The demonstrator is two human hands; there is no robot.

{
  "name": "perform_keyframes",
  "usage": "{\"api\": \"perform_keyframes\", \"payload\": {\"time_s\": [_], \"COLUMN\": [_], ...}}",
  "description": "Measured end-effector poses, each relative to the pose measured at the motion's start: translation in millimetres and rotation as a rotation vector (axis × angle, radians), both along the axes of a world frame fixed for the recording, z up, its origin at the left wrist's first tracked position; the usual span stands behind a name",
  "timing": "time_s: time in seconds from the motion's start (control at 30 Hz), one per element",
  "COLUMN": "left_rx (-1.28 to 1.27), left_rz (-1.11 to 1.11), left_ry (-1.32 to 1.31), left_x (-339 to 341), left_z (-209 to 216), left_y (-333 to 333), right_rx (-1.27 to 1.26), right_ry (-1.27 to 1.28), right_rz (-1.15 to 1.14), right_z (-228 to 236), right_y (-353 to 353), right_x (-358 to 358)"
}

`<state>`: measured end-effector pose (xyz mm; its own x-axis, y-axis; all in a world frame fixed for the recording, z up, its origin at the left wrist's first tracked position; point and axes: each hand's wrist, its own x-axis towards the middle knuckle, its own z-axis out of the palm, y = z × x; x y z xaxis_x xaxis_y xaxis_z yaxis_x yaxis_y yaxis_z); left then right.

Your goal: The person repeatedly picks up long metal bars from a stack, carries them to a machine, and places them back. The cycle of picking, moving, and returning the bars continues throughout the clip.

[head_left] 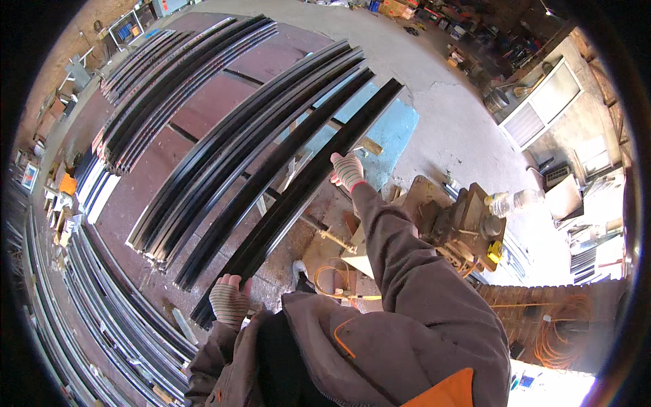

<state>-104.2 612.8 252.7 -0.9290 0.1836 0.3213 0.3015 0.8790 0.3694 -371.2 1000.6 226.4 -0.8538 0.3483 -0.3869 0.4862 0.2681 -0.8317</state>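
A long black channel-shaped bar [313, 180] slants from lower left to upper right in front of me, gripped by both hands. My left hand [229, 302], in a striped glove with bare fingertips, is closed over its near end. Farther up, my right hand [348, 171] in a matching glove has its fingers closed round the bar's right edge; its far end reaches past that hand. Just left of it lies a second black bar [290, 154], a narrow gap apart. Beyond that, a group of similar dark bars [230, 142] rests side by side.
Another stack of bars [190, 74] lies farther left, and long metal lengths [102, 305] cover the floor at lower left. A light-blue sheet [400, 129] lies beyond the bar's far end. To my right are a cluttered wooden stand [468, 217], a clear bottle [515, 202] and an orange hose [563, 332].
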Motion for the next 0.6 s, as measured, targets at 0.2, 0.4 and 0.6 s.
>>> {"api": "perform_keyframes", "payload": {"time_s": [0.2, 0.4, 0.6], "left_rx": [-0.083, -0.097, -0.192], "left_rz": [0.001, -0.055, -0.074], "left_ry": [-0.058, -0.089, -0.258], "left_x": [-36, -47, -44], "left_z": [-15, -37, -44], "left_y": [25, 41, 48], "right_rx": [0.074, 0.163, 0.2], "right_ry": [-0.235, -0.227, -0.15], "right_rz": [0.073, 0.074, -0.02], "right_z": [-12, -42, -62], "right_y": [21, 38, 43], "right_x": [-41, -55, -46]}}
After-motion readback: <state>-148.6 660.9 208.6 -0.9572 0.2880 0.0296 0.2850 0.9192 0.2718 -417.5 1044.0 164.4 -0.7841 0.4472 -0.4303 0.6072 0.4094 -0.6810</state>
